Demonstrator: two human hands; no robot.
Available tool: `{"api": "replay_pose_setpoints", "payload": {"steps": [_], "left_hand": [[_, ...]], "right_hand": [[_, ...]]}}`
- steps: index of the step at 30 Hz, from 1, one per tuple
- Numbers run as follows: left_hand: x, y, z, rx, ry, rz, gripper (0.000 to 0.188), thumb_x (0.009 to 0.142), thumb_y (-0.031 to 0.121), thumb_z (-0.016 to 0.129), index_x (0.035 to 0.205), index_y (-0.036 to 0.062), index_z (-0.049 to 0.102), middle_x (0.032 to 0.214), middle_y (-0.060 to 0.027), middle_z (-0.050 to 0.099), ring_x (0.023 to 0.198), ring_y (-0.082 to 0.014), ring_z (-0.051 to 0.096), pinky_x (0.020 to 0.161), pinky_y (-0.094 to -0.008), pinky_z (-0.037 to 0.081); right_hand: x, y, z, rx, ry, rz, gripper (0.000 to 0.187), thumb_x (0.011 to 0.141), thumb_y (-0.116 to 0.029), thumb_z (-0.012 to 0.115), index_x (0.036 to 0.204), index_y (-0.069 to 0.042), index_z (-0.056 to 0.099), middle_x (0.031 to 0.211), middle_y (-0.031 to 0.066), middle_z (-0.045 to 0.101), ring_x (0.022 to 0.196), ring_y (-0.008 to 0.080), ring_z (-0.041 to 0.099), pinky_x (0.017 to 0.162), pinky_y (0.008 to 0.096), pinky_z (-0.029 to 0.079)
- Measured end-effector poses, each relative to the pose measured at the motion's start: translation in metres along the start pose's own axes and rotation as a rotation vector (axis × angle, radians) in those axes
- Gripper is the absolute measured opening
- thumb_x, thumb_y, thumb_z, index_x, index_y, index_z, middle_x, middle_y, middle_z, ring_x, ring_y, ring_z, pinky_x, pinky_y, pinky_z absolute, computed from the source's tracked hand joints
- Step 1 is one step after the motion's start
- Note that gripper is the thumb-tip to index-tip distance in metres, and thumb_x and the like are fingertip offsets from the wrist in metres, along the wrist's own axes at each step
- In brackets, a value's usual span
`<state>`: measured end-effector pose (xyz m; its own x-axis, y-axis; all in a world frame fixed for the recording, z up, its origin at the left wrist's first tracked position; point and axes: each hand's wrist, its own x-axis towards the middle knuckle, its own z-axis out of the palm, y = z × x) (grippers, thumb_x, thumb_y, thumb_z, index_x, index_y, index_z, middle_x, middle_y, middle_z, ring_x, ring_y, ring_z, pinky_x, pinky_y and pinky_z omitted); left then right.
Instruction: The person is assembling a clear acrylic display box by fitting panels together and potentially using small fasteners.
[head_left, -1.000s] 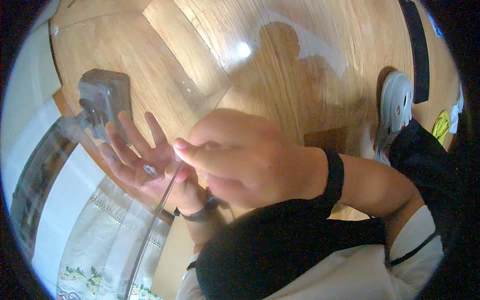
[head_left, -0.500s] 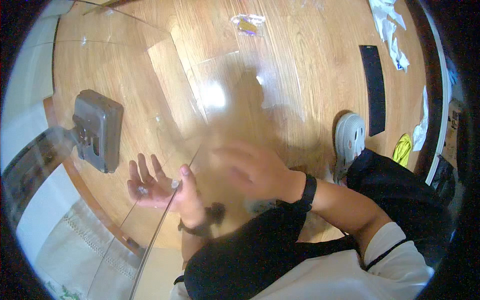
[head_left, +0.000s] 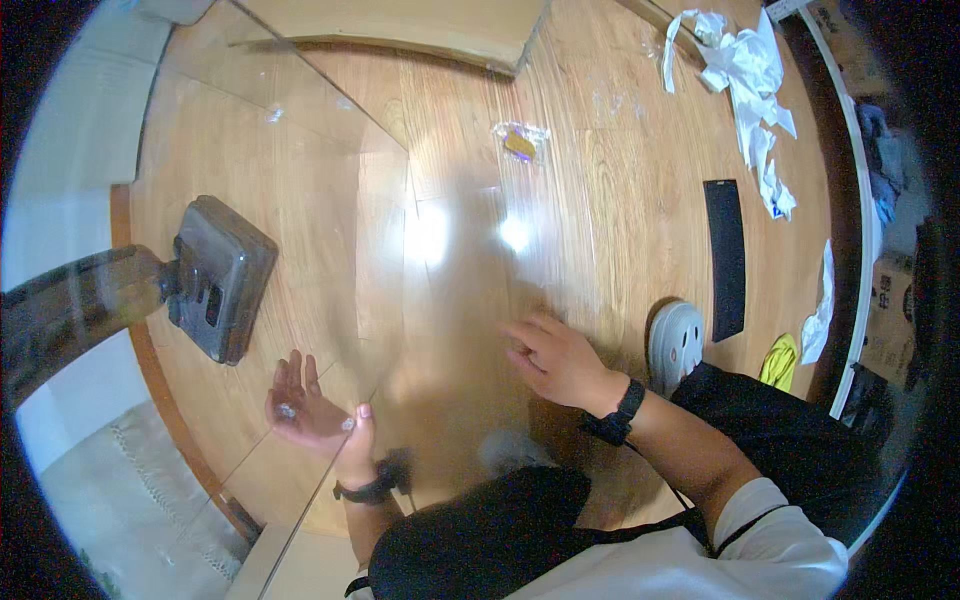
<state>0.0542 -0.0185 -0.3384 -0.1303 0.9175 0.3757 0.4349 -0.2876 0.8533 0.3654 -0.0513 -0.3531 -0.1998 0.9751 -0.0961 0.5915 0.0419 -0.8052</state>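
Observation:
My left hand is at the edge of a large clear panel, with the thumb over the near side and the fingers showing through the sheet. Small clear blobs sit on the panel in front of the fingers and near the thumb. To the right, my right hand hovers over the wood floor, its fingers loosely bent and apart, with nothing seen in them. Both wrists wear black bands.
A grey floor-cleaner head shows through the panel at left. A yellow item in clear wrap lies ahead. At right are a black strip, torn white paper, a yellow cloth and my light shoe.
My right hand has moved right, away from my left hand and the panel's edge, and is less blurred. My left hand still holds the edge. The view has shifted, showing more floor ahead.

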Motion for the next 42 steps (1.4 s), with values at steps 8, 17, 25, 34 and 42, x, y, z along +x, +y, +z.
{"api": "replay_pose_setpoints", "payload": {"steps": [8,17,25,34,42], "left_hand": [[-0.003,-0.016,-0.062,-0.207,-0.035,0.005,0.102,0.072,0.036,0.090,0.150,0.0119,0.029,0.150,-0.0192,0.042,0.140,-0.0396,0.040,0.116,-0.0594,0.031],[-0.023,-0.035,-0.110,-0.269,0.012,-0.136,0.081,0.088,0.057,0.067,0.144,0.0079,0.035,0.138,-0.0180,0.049,0.136,-0.0328,0.043,0.119,-0.0512,0.028],[-0.020,-0.038,-0.113,-0.336,0.134,-0.146,0.095,0.075,0.055,0.082,0.142,0.0063,0.034,0.132,-0.0134,0.047,0.128,-0.0284,0.046,0.116,-0.0479,0.030],[-0.009,-0.035,-0.102,-0.397,0.021,-0.152,0.112,0.060,0.038,0.095,0.145,0.0084,0.029,0.138,-0.0106,0.041,0.131,-0.0278,0.041,0.119,-0.0462,0.023],[-0.034,-0.017,-0.122,-0.071,-0.082,-0.572,0.098,0.077,0.020,0.085,0.154,-0.0004,0.027,0.152,-0.0177,0.040,0.134,-0.0308,0.046,0.110,-0.0420,0.039]], "right_hand": [[0.054,0.002,-0.065,0.067,0.024,-0.043,0.059,0.080,0.003,0.074,0.136,-0.004,0.056,0.108,0.0105,0.063,0.091,0.0185,0.064,0.081,0.0317,0.053],[0.162,-0.070,-0.089,0.199,-0.144,-0.366,0.119,0.060,-0.012,0.096,0.157,-0.008,0.027,0.150,0.0177,0.045,0.135,0.0290,0.050,0.113,0.0376,0.040],[0.191,-0.054,-0.036,0.302,-0.634,-0.248,0.113,0.072,0.002,0.085,0.160,-0.012,0.015,0.129,0.0217,0.062,0.100,0.0250,0.070,0.080,0.0362,0.059],[0.200,-0.045,-0.057,-0.145,-0.558,-0.501,0.087,0.076,-0.009,0.084,0.146,-0.003,0.033,0.094,0.0196,0.071,0.090,0.0269,0.071,0.079,0.0380,0.057],[0.182,-0.076,-0.252,-0.867,-0.688,-0.215,0.061,0.081,-0.021,0.080,0.131,0.003,0.056,0.126,0.0240,0.062,0.113,0.0384,0.063,0.096,0.0454,0.052]]}}
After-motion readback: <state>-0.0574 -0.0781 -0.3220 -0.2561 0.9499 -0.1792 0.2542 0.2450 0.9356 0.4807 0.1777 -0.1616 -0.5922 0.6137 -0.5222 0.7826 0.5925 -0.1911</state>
